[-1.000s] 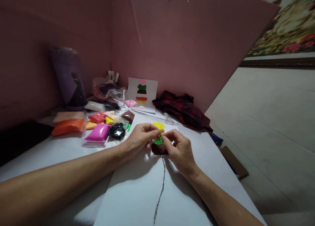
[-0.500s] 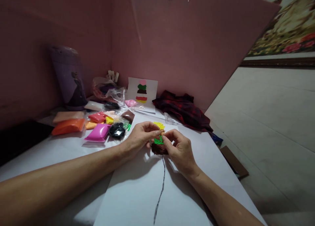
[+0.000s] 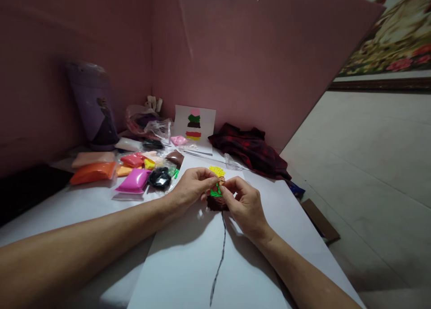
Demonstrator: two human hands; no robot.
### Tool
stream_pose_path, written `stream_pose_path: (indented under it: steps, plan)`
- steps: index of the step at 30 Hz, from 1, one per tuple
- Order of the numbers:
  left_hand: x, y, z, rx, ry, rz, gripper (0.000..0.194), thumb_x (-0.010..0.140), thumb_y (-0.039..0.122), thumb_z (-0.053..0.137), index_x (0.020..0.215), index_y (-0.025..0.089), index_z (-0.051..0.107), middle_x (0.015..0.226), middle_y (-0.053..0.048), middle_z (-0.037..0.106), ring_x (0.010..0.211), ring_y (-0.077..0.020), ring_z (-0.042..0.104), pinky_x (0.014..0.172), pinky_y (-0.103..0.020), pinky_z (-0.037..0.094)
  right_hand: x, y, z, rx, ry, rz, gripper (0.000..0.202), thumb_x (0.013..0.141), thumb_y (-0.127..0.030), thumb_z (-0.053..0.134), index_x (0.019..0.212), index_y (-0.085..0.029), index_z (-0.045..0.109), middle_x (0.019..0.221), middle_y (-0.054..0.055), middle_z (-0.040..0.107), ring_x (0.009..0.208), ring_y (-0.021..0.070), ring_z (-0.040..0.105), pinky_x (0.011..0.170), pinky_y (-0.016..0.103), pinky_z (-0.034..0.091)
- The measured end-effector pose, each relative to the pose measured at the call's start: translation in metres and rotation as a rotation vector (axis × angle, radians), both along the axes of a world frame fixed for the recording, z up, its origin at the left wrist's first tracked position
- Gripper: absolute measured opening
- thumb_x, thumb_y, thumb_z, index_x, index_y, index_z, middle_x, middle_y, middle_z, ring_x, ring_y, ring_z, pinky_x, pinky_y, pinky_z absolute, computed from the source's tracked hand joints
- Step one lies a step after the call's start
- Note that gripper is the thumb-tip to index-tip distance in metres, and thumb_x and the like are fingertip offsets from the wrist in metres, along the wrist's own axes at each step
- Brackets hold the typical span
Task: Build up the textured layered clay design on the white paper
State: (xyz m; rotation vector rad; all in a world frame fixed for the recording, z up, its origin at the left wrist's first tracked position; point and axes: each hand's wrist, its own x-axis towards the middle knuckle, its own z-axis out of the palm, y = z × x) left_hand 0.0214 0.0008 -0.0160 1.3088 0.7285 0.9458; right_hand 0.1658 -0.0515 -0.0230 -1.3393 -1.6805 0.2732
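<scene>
Between the fingertips of both hands is a small orange-brown piece of clay (image 3: 221, 181), partly covered by the fingers. My left hand (image 3: 191, 185) pinches it from the left, my right hand (image 3: 245, 205) from the right. Below them on a white sheet (image 3: 188, 264) lies a layered clay picture: yellow clay (image 3: 217, 170) at the top, green clay (image 3: 215, 193) in the middle, dark brown clay (image 3: 217, 204) at the bottom. A thin black wavy line (image 3: 222, 250) runs down the sheet from the brown part.
Bags of coloured clay, among them magenta (image 3: 134, 181), orange (image 3: 93, 172) and black (image 3: 160, 179), lie at the left. Behind stand a purple container (image 3: 96, 107) and a card with coloured bands (image 3: 178, 116). A dark red checked cloth (image 3: 249, 148) lies back right.
The clay piece between my fingertips has turned a little and shows more of its surface. Both hands have barely shifted.
</scene>
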Motion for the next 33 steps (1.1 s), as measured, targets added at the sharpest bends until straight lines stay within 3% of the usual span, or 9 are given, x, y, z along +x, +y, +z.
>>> stream_pose_path:
  steps: [11,17,20,33]
  plan:
    - [0.0004,-0.0005,-0.0016,-0.030,-0.043,-0.011,0.027,0.068,0.036,0.070,0.069,0.012,0.057,0.051,0.004,0.052,0.044,-0.0054,0.044,0.043,-0.018,0.032,0.0004,0.0015,-0.0010,-0.073,0.118,0.074,0.014,0.083,-0.030,0.056,0.081,-0.017,0.061,0.074,0.003,0.065,0.066,0.0150,0.058,0.060,0.025,0.045]
    - [-0.0023,0.0014,-0.0085,-0.035,-0.128,-0.073,0.026,0.067,0.028,0.072,0.087,0.014,0.062,0.073,0.000,0.062,0.055,-0.0067,0.051,0.049,-0.019,0.036,0.0007,0.0024,-0.0017,-0.062,0.147,0.080,0.013,0.083,-0.027,0.056,0.076,-0.017,0.060,0.070,0.002,0.063,0.064,0.0142,0.056,0.062,0.026,0.046]
    - [-0.0026,0.0029,-0.0098,0.005,-0.129,-0.086,0.028,0.067,0.025,0.071,0.091,0.016,0.061,0.073,0.000,0.062,0.054,-0.0065,0.051,0.048,-0.018,0.036,0.0011,0.0028,-0.0029,-0.065,0.173,0.074,0.014,0.082,-0.028,0.056,0.074,-0.017,0.058,0.068,0.000,0.060,0.062,0.0131,0.054,0.060,0.024,0.045]
    - [0.0010,0.0012,-0.0024,0.108,0.038,0.007,0.024,0.066,0.032,0.069,0.074,0.012,0.060,0.059,0.003,0.055,0.044,-0.0059,0.045,0.038,-0.018,0.035,0.0008,0.0020,-0.0016,-0.058,0.171,0.092,0.015,0.083,-0.028,0.054,0.073,-0.017,0.057,0.067,0.000,0.057,0.063,0.0131,0.052,0.058,0.024,0.044]
